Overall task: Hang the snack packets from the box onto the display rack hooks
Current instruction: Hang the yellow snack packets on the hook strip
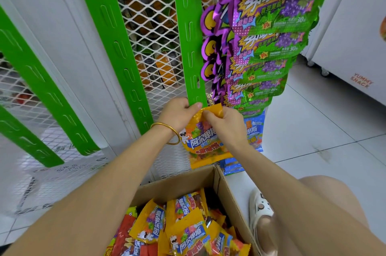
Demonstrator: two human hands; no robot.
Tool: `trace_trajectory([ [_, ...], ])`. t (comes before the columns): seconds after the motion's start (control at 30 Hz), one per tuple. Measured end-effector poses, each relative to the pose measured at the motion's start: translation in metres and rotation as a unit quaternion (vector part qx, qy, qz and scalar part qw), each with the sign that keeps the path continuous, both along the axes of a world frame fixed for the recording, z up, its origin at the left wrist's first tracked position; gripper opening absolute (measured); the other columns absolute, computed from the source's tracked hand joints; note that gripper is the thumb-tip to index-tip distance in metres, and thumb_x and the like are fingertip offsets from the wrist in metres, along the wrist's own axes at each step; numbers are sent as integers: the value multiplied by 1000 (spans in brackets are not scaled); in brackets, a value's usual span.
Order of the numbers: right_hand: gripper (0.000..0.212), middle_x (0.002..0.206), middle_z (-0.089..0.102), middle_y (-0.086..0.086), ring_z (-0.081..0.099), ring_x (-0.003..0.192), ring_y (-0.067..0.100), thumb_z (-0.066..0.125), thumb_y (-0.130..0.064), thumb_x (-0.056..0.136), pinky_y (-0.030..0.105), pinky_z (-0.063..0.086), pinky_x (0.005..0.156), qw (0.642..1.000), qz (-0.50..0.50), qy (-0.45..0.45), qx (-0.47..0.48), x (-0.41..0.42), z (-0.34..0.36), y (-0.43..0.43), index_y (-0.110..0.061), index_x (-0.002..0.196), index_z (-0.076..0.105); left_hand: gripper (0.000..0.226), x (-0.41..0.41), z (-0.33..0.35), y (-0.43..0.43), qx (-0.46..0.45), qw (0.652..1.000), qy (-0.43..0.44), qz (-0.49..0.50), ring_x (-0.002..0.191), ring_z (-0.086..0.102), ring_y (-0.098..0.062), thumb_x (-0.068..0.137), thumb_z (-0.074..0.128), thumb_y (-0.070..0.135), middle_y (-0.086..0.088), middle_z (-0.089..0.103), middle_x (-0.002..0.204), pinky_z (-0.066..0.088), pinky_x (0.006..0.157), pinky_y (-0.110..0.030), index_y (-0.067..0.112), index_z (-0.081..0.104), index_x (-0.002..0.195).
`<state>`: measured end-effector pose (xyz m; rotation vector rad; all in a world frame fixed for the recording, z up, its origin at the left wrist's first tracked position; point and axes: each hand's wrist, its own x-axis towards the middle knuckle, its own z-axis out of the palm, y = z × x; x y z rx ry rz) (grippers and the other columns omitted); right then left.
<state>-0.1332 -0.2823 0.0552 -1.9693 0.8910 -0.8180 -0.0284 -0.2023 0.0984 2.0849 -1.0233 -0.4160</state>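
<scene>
An orange snack packet (205, 143) hangs upright between both hands at the bottom end of a green hanging strip (191, 42). My left hand (178, 114), with a gold bangle on the wrist, pinches the packet's top left edge. My right hand (224, 123) pinches the top right edge beside it. Below, an open cardboard box (224, 184) holds several more orange packets (187, 235). To the right, a column of purple-green packets (269, 47) hangs on the rack, with blue packets (253, 130) under it.
Three more bare green strips (117, 47) slant down over the white mesh rack panel (146, 15). A white freezer cabinet (353, 42) stands at the right on the tiled floor. My knee and a white shoe (261, 207) are beside the box.
</scene>
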Motion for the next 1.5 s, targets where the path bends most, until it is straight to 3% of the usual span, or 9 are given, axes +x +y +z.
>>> trace_trajectory([
  [0.2, 39, 49, 44, 2, 57, 53, 28, 57, -27, 82, 41, 41, 50, 1000, 3, 11, 4, 0, -4, 1, -18, 47, 42, 41, -2, -1, 1, -30, 999, 18, 13, 49, 33, -15, 92, 55, 29, -2, 37, 54, 26, 50, -28, 16, 36, 57],
  [0.37, 35, 52, 48, 4, 46, 54, 21, 56, -25, 82, 43, 45, 56, 999, 19, 32, 7, -2, -8, 2, 0, 57, 56, 42, 0, -2, 3, -33, 998, 35, 26, 48, 31, -14, 91, 56, 30, -2, 34, 53, 24, 48, -27, 16, 35, 57],
  [0.6, 44, 50, 49, -6, 48, 55, 15, 57, -38, 88, 39, 43, 60, 999, 34, 4, 14, -4, -6, 3, -20, 49, 48, 38, 0, -2, 4, -24, 998, 49, 13, 49, 35, -14, 91, 56, 34, -3, 41, 57, 27, 46, -25, 15, 43, 61],
  [0.77, 41, 66, 58, 6, 54, 65, 23, 47, -41, 94, 39, 43, 63, 993, 83, 79, 27, -6, -20, 2, -6, 83, 65, 35, 5, -7, 4, -58, 996, 50, 41, 60, 51, -22, 90, 57, 31, -12, 57, 64, 45, 62, -31, 13, 48, 61],
  [1.03, 33, 75, 48, -3, 48, 71, 18, 48, -41, 94, 26, 33, 54, 995, 57, 61, 48, -4, -45, 1, -8, 99, 48, 36, 6, -15, 10, -58, 998, 26, -1, 66, 50, -20, 91, 56, 25, -29, 60, 81, 44, 63, -33, -11, 60, 88],
  [1.13, 34, 90, 49, 2, 50, 82, 21, 54, -38, 92, 32, 41, 65, 997, -18, 65, 48, -11, -65, 10, -7, 105, 44, 37, 5, -13, 8, -55, 998, 14, -4, 55, 40, -15, 92, 55, 23, -17, 48, 68, 33, 51, -24, -13, 59, 91],
  [1.23, 36, 113, 54, 11, 54, 101, 26, 53, -31, 94, 40, 46, 87, 971, 34, 216, 98, -18, -107, 28, -4, 117, 46, 33, 9, -14, 7, -62, 998, 18, -3, 53, 40, -10, 93, 55, 21, -11, 48, 68, 32, 51, -21, -11, 60, 94],
  [1.37, 33, 119, 59, 14, 57, 108, 29, 55, -25, 94, 32, 44, 82, 892, 216, 371, 141, -22, -168, 63, -5, 120, 53, 26, 14, -18, 9, -63, 998, 18, -10, 48, 34, -8, 93, 54, 21, 0, 40, 59, 26, 44, -18, -4, 60, 89],
  [1.5, 52, 137, 44, 12, 45, 120, 33, 58, -21, 91, 41, 45, 95, 837, 269, 474, 48, -26, -210, 85, -14, 138, 37, 22, 17, -21, 11, -70, 997, 21, -18, 35, 36, 3, 93, 53, 20, 1, 35, 57, 25, 40, -11, 7, 50, 76],
])
